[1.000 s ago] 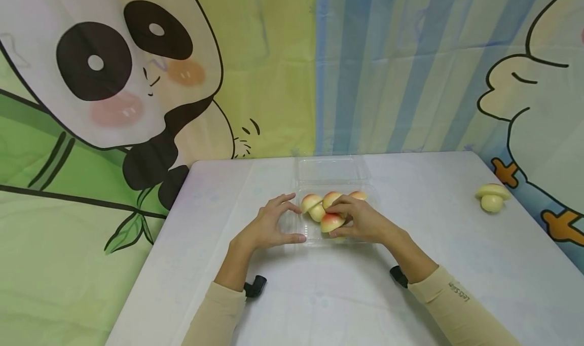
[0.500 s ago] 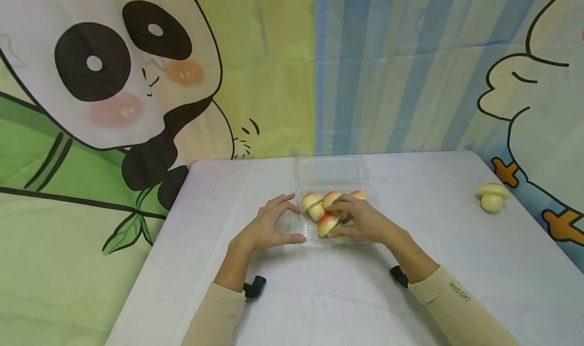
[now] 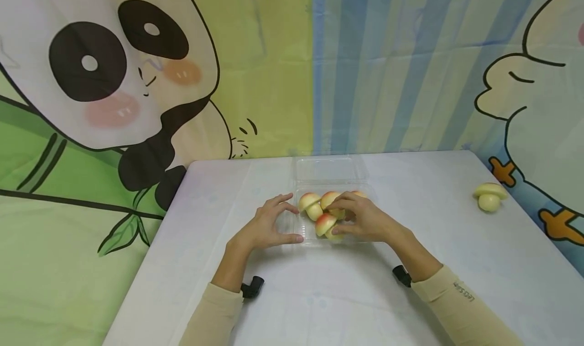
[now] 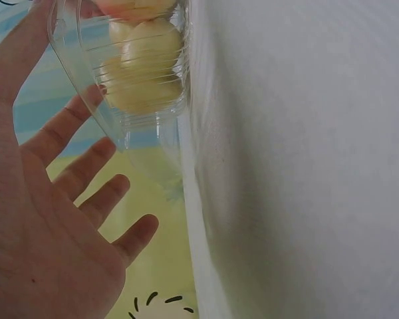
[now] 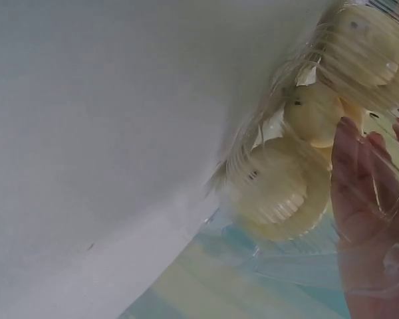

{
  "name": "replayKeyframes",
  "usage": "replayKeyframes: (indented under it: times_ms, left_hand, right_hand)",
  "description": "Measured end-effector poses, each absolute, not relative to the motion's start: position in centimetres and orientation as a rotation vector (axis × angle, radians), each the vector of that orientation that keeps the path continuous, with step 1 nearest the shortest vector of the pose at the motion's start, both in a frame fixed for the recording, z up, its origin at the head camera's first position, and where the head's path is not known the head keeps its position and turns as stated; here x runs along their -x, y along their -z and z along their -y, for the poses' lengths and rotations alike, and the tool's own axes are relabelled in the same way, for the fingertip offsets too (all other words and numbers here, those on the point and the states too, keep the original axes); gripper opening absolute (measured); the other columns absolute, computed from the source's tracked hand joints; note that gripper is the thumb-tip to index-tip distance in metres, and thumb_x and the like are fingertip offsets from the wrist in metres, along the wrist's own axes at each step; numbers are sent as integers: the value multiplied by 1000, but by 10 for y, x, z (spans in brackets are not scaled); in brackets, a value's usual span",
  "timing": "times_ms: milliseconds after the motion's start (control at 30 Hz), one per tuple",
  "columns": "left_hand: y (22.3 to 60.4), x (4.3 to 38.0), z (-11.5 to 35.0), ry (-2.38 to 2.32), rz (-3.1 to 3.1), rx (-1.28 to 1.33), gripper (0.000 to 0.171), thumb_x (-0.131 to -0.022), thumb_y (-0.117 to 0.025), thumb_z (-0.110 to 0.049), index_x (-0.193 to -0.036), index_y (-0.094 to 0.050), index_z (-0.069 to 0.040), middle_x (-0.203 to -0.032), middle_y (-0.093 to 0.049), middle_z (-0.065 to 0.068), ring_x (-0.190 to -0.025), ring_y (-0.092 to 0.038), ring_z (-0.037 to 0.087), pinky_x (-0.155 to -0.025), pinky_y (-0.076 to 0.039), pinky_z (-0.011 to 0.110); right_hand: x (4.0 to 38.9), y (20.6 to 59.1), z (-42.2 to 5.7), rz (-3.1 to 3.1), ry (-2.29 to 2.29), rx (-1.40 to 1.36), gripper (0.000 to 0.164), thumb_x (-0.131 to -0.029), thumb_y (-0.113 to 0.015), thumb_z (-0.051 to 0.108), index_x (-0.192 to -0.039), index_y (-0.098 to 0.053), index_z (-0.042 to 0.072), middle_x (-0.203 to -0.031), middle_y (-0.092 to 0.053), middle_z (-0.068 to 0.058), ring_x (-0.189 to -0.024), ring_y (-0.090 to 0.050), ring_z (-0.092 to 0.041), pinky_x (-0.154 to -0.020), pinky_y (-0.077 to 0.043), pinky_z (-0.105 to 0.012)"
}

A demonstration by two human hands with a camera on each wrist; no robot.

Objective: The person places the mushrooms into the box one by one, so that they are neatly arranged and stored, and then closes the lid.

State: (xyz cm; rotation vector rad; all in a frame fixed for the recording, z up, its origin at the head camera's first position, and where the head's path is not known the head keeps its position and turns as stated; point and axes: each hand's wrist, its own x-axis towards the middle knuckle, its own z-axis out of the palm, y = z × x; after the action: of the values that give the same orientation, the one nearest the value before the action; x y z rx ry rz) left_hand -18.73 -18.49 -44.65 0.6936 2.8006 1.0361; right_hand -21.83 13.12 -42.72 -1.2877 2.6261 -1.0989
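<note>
A clear plastic clamshell box (image 3: pixel 306 230) lies with its lid folded back on the white table. Several toy mushrooms with pale stems and red-tinged caps sit in it. The front mushroom (image 3: pixel 324 224) is tilted, its cap to the left. My right hand (image 3: pixel 365 218) reaches into the box with thumb and fingers apart; the thumb is close to that mushroom's stem, and whether it touches cannot be told. My left hand (image 3: pixel 263 228) spreads thumb and fingers at the box's left side; in the left wrist view its fingers (image 4: pixel 86 166) are nearly straight beside the clear wall.
One more toy mushroom (image 3: pixel 489 197) stands on the table (image 3: pixel 315 295) at the far right. The lid (image 3: pixel 328 169) lies toward the table's back edge. Behind hangs a printed cloth (image 3: pixel 274 82) with a panda and stripes.
The front mushroom has shifted left and its cap has tipped leftward, showing more stem. My right thumb and fingers have come away from its cap. The left hand stays at the box's side.
</note>
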Motion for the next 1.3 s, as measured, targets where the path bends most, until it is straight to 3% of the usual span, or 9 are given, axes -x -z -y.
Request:
replayKeyframes:
  times_ms: [300, 633, 1033, 1300]
  left_hand:
    - [447, 187, 186, -1035, -2799, -689, 69, -75, -81, -70, -126, -64, -27, -166, -32, -4, -154, -25, 29, -117, -22, 69]
    - [447, 187, 185, -1019, -2809, -703, 66, -76, -82, -66, -125, -64, -26, -166, -32, -3, -154, -25, 30, -118, -23, 67]
    - [445, 185, 187, -1031, -2794, -643, 69, -74, -80, -70, -127, -64, -28, -166, -30, -9, -153, -24, 31, -115, -27, 69]
    - [446, 186, 186, -1031, -2792, -656, 70, -74, -80, -71, -127, -64, -28, -166, -29, -10, -154, -24, 30, -115, -27, 69]
  right_hand:
    - [218, 422, -143, -2578, 1185, 1297, 52, -84, -87, 23, -127, -68, 2, -123, -63, -15, -107, -64, -34, -84, -60, -49]
    - [219, 423, -167, -2633, 1222, 1329, 48, -83, -88, 18, -124, -68, 5, -126, -63, -9, -109, -65, -34, -79, -62, -44]
    - [224, 421, -184, -2787, 1187, 1440, 54, -77, -90, 7, -126, -67, 10, -129, -59, -11, -115, -61, -24, -77, -61, -40]
    - [226, 415, -202, -2867, 1191, 1415, 52, -77, -89, 2, -124, -67, 4, -130, -59, -12, -119, -57, -23, -82, -59, -40]
